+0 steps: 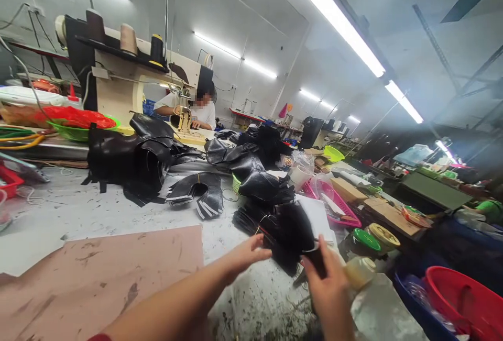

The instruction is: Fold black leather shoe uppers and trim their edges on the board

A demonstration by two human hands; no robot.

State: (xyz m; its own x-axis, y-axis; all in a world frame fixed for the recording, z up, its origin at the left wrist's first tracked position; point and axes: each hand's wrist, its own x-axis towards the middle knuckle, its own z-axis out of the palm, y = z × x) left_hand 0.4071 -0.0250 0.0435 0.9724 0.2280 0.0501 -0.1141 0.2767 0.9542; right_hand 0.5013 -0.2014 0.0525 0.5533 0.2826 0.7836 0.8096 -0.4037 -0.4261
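Note:
My right hand (328, 275) grips the near end of a black leather piece (296, 226), with thumb and fingers on either side of it. My left hand (251, 252) is just left of that piece, its fingers apart and nothing between them. Beneath and beside the held piece lie stacked black pieces (251, 218), one bundle tied with a thin band. Farther left sits a curved bundle of black pieces with pale ends (196, 191). Larger black leather parts (121, 157) are heaped behind it.
A sewing machine (118, 92) with thread spools stands at the back left, where a person (206, 110) works. A pink sheet (137, 273) covers the near left. To the right are a pink basket (334, 202), lidded jars (367, 240) and a red tub (463, 299).

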